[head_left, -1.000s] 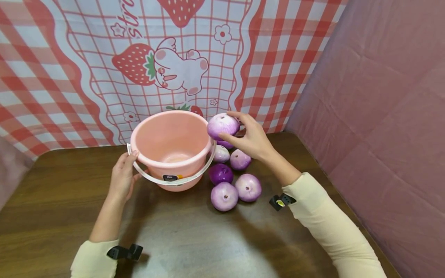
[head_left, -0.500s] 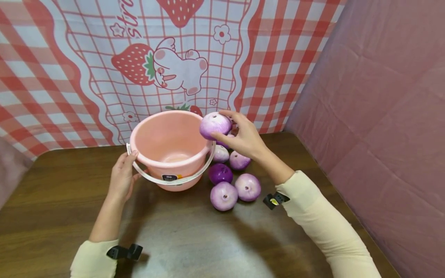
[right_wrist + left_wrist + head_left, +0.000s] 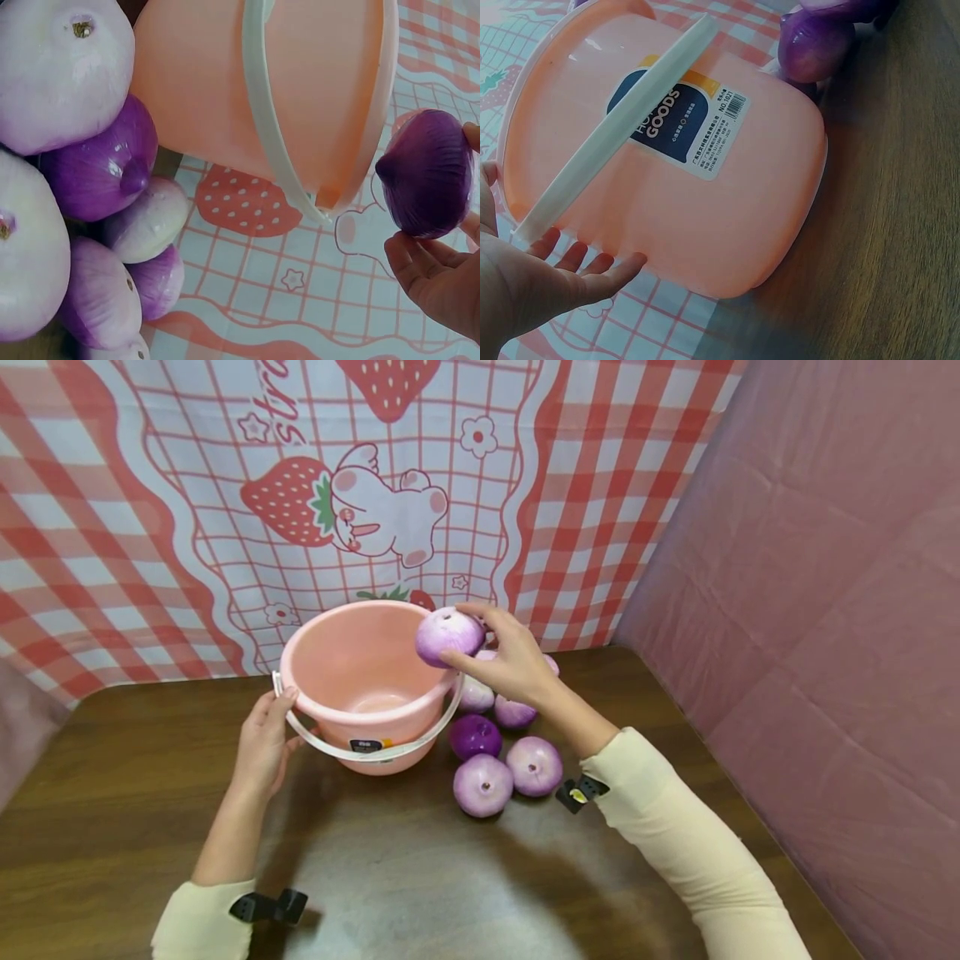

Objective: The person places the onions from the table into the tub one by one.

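Observation:
A pink bucket with a white handle stands upright on the table, and no onion shows in the part of its inside I can see. My left hand holds its left side, thumb at the rim and fingers against the outer wall, as the left wrist view also shows. My right hand grips a purple onion by its sides, raised at the bucket's right rim. In the right wrist view this onion sits between thumb and fingers, apart from the bucket wall.
Several onions lie in a cluster right of the bucket, among them a dark purple onion and a pale onion nearest me. A strawberry-print cloth hangs behind the wooden table. A pink cloth hangs at the right.
My right hand has carried the onion leftward, from right of the bucket to over its right rim. My left hand and the bucket have stayed in place.

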A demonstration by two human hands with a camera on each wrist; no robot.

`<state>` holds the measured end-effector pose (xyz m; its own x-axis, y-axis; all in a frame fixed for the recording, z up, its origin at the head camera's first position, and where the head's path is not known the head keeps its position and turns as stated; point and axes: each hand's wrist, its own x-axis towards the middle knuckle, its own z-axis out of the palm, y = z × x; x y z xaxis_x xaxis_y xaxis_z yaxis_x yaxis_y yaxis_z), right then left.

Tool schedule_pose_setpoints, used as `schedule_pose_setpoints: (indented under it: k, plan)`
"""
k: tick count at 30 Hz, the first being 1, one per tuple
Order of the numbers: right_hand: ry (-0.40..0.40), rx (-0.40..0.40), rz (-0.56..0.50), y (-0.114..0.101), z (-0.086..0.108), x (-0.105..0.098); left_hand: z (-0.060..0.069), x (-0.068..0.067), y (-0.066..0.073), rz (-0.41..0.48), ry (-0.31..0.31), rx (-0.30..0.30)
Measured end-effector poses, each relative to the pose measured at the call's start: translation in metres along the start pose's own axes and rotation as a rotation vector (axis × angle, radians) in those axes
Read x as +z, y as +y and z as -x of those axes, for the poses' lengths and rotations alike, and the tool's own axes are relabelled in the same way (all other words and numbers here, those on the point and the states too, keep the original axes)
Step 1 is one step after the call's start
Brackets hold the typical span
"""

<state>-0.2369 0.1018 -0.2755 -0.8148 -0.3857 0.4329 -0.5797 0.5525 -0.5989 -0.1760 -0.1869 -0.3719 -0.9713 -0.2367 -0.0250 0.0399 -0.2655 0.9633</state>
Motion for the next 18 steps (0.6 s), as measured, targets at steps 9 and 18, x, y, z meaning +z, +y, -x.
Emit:
schedule_pose_setpoints:
  k: [9, 18]
  plan:
    - [-0.016, -0.005, -0.021, 0.000, -0.004, 0.012, 0.000, -0.001, 0.000, 0.004, -0.006, -0.001]
    - [-0.043, 0.012, 0.007, -0.002, -0.008, 0.020, 0.000, -0.001, -0.001, -0.003, -0.019, 0.015]
